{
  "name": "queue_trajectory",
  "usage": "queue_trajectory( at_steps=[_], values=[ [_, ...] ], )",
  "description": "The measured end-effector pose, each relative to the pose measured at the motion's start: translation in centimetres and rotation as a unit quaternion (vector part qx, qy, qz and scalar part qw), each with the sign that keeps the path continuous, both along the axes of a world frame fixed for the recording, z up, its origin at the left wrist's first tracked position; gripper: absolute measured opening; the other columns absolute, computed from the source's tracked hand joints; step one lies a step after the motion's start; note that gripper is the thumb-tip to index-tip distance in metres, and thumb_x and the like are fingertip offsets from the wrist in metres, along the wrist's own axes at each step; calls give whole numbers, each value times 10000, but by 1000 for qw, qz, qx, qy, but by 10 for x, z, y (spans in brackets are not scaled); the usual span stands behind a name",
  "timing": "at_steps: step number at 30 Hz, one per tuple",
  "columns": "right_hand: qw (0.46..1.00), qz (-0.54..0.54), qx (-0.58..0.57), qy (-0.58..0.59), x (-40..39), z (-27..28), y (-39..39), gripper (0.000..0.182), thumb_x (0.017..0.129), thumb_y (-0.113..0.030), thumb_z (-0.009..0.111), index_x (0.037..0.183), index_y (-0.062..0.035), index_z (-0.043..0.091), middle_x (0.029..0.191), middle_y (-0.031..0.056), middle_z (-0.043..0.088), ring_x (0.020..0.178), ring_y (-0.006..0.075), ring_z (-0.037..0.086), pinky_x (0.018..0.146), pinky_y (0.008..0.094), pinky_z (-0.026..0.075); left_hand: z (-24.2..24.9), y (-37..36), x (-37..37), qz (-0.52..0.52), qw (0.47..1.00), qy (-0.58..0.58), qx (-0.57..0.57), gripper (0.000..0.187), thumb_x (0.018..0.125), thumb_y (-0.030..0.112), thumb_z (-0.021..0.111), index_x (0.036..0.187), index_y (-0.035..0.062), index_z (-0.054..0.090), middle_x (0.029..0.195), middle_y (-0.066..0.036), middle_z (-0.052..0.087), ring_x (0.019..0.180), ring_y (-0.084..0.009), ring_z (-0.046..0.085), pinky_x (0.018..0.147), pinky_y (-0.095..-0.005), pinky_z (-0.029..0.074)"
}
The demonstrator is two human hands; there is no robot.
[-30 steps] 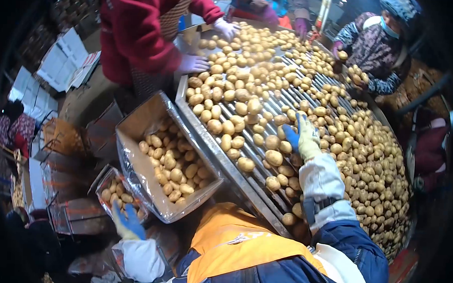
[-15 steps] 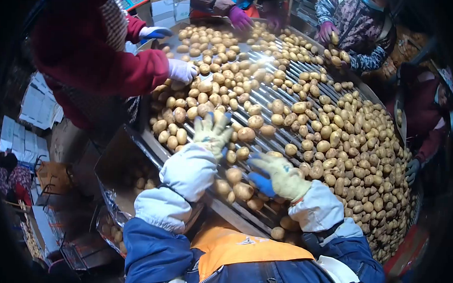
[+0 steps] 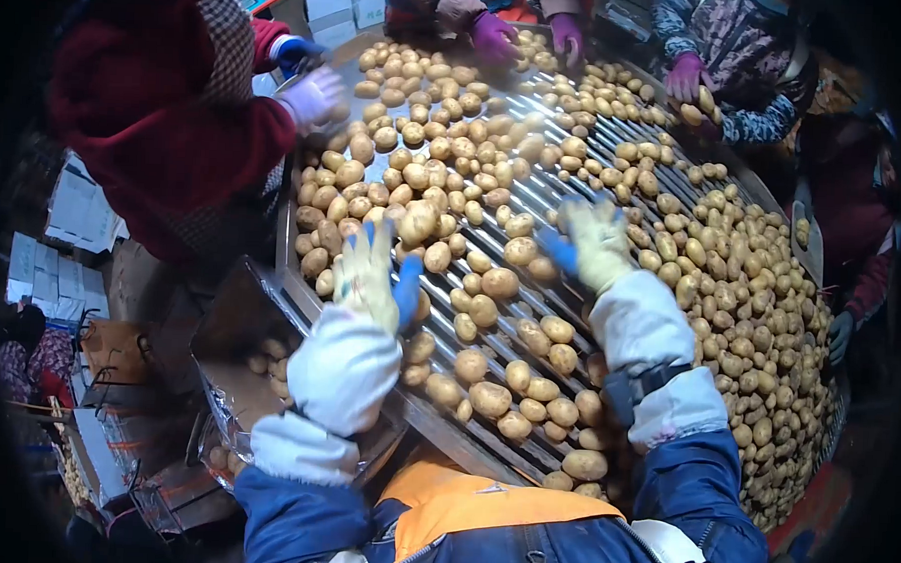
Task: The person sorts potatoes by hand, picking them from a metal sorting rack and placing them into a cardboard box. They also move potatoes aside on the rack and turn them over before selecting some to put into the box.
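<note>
My left hand [image 3: 371,284], in a pale yellow glove with blue on it, is spread over the left part of a slatted metal sorting table [image 3: 447,430]. Potatoes lie around its fingertips, and one larger potato [image 3: 419,222] is just beyond them. Farther right, my right hand [image 3: 596,247] wears a matching glove and reaches over the slats, fingers apart and slightly blurred. Beside its thumb is a potato [image 3: 520,251]. Neither hand shows a potato in its grip. Between my forearms, several loose potatoes [image 3: 490,400] rest on the slats.
A dense potato heap [image 3: 746,341] covers the table's right side. Co-workers' gloved hands work around the rim: a whitish glove [image 3: 313,98] at left, purple gloves [image 3: 495,37] at the back. A lined box [image 3: 235,343] with potatoes stands at front left. White cartons [image 3: 81,209] lie beyond.
My left hand has moved left and my right hand forward and right, so they are farther apart. More potatoes show between my forearms. The left co-worker's whitish glove has drawn back from the potatoes.
</note>
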State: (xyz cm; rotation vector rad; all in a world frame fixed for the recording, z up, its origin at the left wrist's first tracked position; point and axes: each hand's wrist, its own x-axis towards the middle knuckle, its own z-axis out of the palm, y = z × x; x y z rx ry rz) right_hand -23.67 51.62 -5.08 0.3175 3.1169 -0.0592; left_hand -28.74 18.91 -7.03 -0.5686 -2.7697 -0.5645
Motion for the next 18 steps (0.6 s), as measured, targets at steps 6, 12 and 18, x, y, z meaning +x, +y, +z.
queue_trajectory(
  at_steps=[6,12,18],
  values=[
    [947,303,-110,-2,66,6,-120,577,925,-503,669,1349,-115,629,1413,190,552,1363,511,416,1058,618,386,4,-10,78,-161,981,-55,90,337,919,164,695,1208,-5,647,1125,-256,660,1056,-460,639,928,-498,515],
    [928,287,-226,75,30,39,-114,421,902,-225,748,1274,-45,668,1172,183,710,1051,393,697,876,456,569,14,-22,93,-189,957,-158,154,228,923,106,660,1124,-2,657,1108,-213,672,1001,-422,644,869,-494,506],
    [960,273,-57,17,-85,5,-155,644,726,-108,773,1346,-211,630,1267,145,654,1149,395,629,1016,506,480,3,-18,102,-190,974,-75,96,234,895,193,651,1082,52,667,1033,-130,650,976,-350,610,867,-478,434]
  ],
)
